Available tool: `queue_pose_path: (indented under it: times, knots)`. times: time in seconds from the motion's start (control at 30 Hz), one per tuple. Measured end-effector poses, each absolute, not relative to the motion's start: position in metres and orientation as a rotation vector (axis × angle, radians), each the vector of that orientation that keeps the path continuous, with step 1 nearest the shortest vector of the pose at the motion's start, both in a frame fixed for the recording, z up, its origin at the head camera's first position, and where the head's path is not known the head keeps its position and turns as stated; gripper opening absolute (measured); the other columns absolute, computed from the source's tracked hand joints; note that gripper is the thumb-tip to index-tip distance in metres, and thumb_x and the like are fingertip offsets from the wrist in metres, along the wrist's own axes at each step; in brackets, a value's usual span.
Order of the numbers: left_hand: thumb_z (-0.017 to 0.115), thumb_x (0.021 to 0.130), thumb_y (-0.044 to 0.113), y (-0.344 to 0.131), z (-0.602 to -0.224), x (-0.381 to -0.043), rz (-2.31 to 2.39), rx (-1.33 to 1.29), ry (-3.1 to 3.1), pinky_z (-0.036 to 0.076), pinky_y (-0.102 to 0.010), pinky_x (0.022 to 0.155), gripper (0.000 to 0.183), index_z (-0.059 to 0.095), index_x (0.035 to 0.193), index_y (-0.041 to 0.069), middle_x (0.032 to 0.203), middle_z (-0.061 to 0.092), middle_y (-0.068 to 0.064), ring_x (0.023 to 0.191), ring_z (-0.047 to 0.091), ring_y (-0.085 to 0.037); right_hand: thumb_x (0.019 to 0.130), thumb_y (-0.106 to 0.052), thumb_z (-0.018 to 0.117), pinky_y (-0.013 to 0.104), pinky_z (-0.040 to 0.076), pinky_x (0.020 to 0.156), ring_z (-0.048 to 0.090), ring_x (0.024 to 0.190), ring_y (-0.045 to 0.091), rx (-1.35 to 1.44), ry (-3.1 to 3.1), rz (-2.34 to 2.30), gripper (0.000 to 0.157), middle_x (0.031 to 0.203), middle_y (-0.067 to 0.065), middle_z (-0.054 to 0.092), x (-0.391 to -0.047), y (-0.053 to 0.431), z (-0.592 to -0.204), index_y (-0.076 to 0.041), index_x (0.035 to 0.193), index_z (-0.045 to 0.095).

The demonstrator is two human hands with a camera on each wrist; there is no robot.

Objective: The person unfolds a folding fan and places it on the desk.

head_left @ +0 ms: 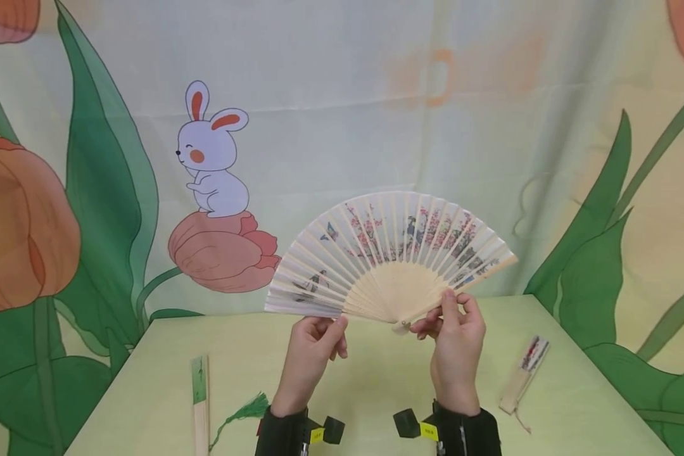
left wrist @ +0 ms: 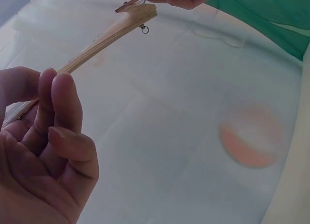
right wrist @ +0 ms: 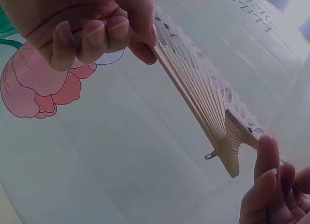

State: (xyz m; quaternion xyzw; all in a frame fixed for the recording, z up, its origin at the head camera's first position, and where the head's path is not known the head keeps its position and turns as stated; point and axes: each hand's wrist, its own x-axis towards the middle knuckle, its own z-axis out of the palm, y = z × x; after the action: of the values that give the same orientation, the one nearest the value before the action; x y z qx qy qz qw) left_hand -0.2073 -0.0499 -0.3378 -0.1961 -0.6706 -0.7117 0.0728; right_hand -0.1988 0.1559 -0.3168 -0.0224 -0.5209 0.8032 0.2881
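Note:
A folding fan with pale wooden ribs and a white leaf of blossoms, birds and a butterfly is spread wide above the table. My left hand pinches its left outer rib between thumb and fingers. At the other side my right hand pinches the right outer rib, thumb in front. The pivot end of the fan, with a small metal ring, points down between both hands in the right wrist view. From the left wrist, the left hand has its fingertips on the rib, with the fan seen nearly edge-on.
A closed green-and-wood fan with a green tassel lies at the table's left. To the right lies a closed patterned fan with a cord. Behind the table hangs a curtain printed with tulips and a rabbit.

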Motion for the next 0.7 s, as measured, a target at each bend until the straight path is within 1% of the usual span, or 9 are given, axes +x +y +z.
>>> queue_pose_path:
  times: [0.1, 0.2, 0.33, 0.4, 0.5, 0.63, 0.7]
  knots:
    - [0.063, 0.097, 0.018, -0.050, -0.339, -0.206, -2.143, -0.657, -2.042, 0.041, -0.024, 0.054, 0.021, 0.061, 0.112, 0.005, 0.067, 0.057, -0.010, 0.057, 0.056, -0.024, 0.101, -0.029, 0.054, 0.025, 0.048, 0.046, 0.063, 0.049, 0.018, -0.064, -1.333, 2.163, 0.029, 0.063, 0.005, 0.053, -0.199, 0.159, -0.318, -0.001, 0.100, 0.048]
    - [0.062, 0.098, 0.016, -0.050, -0.340, -0.205, -2.112, -0.771, -2.057, 0.039, -0.025, 0.052, 0.025, 0.056, 0.122, 0.008, 0.068, 0.057, -0.010, 0.057, 0.056, -0.023, 0.102, -0.028, 0.053, 0.025, 0.048, 0.046, 0.063, 0.049, 0.017, -0.063, -1.293, 2.177, 0.027, 0.063, 0.004, 0.052, -0.198, 0.162, -0.318, -0.002, 0.100, 0.048]
    - [0.057, 0.099, 0.011, -0.048, -0.341, -0.206, -2.011, -0.942, -2.054, 0.038, -0.027, 0.049, 0.020, 0.054, 0.118, 0.005, 0.067, 0.058, -0.012, 0.057, 0.056, -0.023, 0.102, -0.027, 0.052, 0.025, 0.049, 0.047, 0.062, 0.049, 0.016, -0.074, -1.253, 2.186, 0.026, 0.063, 0.004, 0.052, -0.198, 0.167, -0.319, -0.001, 0.102, 0.048]
    - [0.056, 0.100, 0.009, -0.047, -0.342, -0.207, -1.973, -0.985, -2.049, 0.037, -0.029, 0.048, 0.021, 0.052, 0.120, 0.006, 0.066, 0.058, -0.011, 0.057, 0.056, -0.024, 0.102, -0.026, 0.052, 0.024, 0.050, 0.048, 0.062, 0.049, 0.016, -0.075, -1.232, 2.193, 0.026, 0.063, 0.004, 0.052, -0.199, 0.170, -0.319, -0.001, 0.103, 0.048]
    - [0.056, 0.099, 0.008, -0.045, -0.342, -0.207, -1.936, -0.991, -2.051, 0.037, -0.030, 0.050, 0.026, 0.051, 0.125, 0.009, 0.066, 0.058, -0.010, 0.057, 0.058, -0.025, 0.102, -0.026, 0.052, 0.024, 0.050, 0.049, 0.061, 0.049, 0.015, -0.067, -1.209, 2.205, 0.025, 0.064, 0.004, 0.051, -0.200, 0.173, -0.319, -0.001, 0.105, 0.048]
    - [0.058, 0.099, 0.008, -0.041, -0.343, -0.208, -1.912, -0.977, -2.041, 0.047, -0.031, 0.058, 0.026, 0.052, 0.124, 0.009, 0.073, 0.059, -0.009, 0.062, 0.060, -0.027, 0.102, -0.025, 0.052, 0.024, 0.051, 0.049, 0.061, 0.049, 0.015, -0.080, -1.208, 2.202, 0.025, 0.064, 0.003, 0.051, -0.202, 0.178, -0.321, -0.001, 0.106, 0.049]
    - [0.058, 0.099, 0.010, -0.038, -0.344, -0.209, -1.899, -0.957, -2.039, 0.052, -0.035, 0.063, 0.025, 0.054, 0.124, 0.010, 0.084, 0.061, -0.008, 0.069, 0.060, -0.026, 0.102, -0.026, 0.052, 0.024, 0.051, 0.050, 0.061, 0.050, 0.015, -0.097, -1.220, 2.196, 0.026, 0.064, 0.003, 0.052, -0.204, 0.181, -0.323, -0.001, 0.106, 0.050]
